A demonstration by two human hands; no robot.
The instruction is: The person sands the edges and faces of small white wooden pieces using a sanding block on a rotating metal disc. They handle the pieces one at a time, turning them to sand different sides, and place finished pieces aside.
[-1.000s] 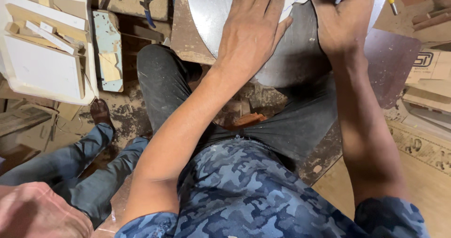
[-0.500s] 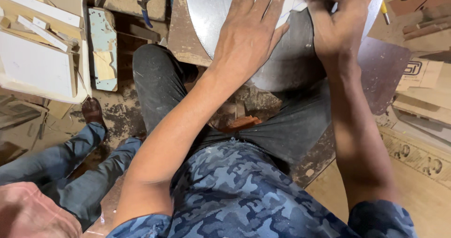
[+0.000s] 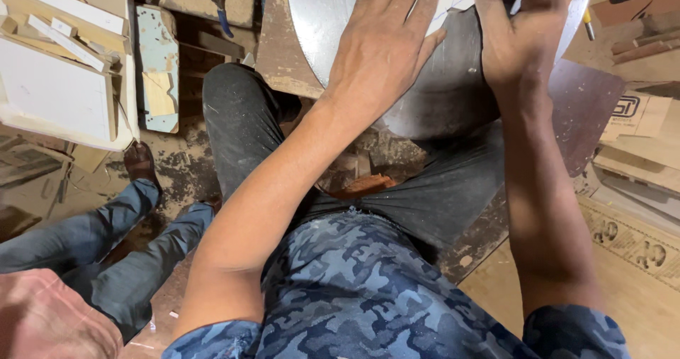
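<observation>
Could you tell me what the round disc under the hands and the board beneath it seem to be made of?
Disc: probably sheet metal, dull grey with a soft sheen and thin edge. Board: likely plywood or laminate, brown, worn face with a pale chipped edge.

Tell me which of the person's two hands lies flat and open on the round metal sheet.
The left hand: its palm and fingers are spread flat on the metal sheet. The right hand is curled closed at the sheet's far edge instead.

Round grey metal disc (image 3: 453, 83) on lap, flat
</observation>
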